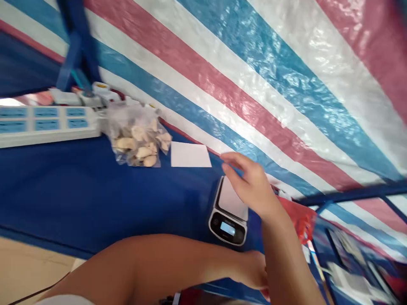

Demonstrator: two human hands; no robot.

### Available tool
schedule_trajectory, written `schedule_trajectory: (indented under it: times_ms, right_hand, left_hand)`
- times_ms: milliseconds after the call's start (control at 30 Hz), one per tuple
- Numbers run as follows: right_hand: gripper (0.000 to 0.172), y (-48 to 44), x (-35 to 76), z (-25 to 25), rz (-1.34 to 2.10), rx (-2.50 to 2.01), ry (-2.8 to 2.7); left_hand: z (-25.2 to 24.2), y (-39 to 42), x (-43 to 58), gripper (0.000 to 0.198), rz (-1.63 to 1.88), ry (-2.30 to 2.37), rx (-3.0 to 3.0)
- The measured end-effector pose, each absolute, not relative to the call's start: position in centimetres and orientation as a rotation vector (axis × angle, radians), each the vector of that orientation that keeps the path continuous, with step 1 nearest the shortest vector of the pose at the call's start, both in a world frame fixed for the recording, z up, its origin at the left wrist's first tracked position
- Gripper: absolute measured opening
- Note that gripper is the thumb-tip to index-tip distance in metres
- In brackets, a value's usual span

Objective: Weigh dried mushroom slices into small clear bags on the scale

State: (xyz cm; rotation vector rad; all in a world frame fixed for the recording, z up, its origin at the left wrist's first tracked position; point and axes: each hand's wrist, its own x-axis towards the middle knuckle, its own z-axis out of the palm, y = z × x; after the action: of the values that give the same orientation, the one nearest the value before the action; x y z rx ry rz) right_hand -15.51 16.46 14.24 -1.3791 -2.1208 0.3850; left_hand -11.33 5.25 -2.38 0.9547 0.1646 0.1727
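Note:
My right hand point(246, 180) hovers above the back of a kitchen scale point(227, 226), its fingers and thumb apart with nothing between them. The scale has a pale plate and a lit display, whose reading is too blurred to make out. My left arm reaches across in front of the scale. My left hand point(254, 269) is near the scale's front right corner, its fingers mostly hidden behind my right forearm. Left of the scale lies a white card point(190, 155). Beside the card sits a clear plastic bag point(138, 135) of pale, beige pieces.
A white rack with blue labels point(47, 123) stands at the left on the blue table point(127, 199). Behind is a striped plastic sheet point(222, 76). A red bag point(299, 218) is right of my right forearm, with blurred items beyond it.

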Motion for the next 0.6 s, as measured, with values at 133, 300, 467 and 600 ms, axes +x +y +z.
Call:
schedule_trajectory:
  times_ms: [133,300,467,600]
  right_hand:
    - [0.032,3.8,-5.0,12.6,0.069,-1.855,-1.469]
    - [0.05,-8.1,4.8,6.1,-0.073,-2.443,-0.923]
    - [0.05,-10.0,8.0,4.2,0.076,-2.54,-0.774]
    - [0.056,-7.1,8.0,3.4,0.078,-2.526,-0.936]
  left_hand:
    - [-2.5,4.4,-10.2,0.014,0.066,0.253,0.894]
    - [-1.8,4.9,-11.7,0.021,0.064,0.257,0.889]
    - [-0.6,5.2,-12.4,0.017,0.057,0.287,0.894]
    - [0.3,5.3,-12.7,0.013,0.045,0.321,0.898]
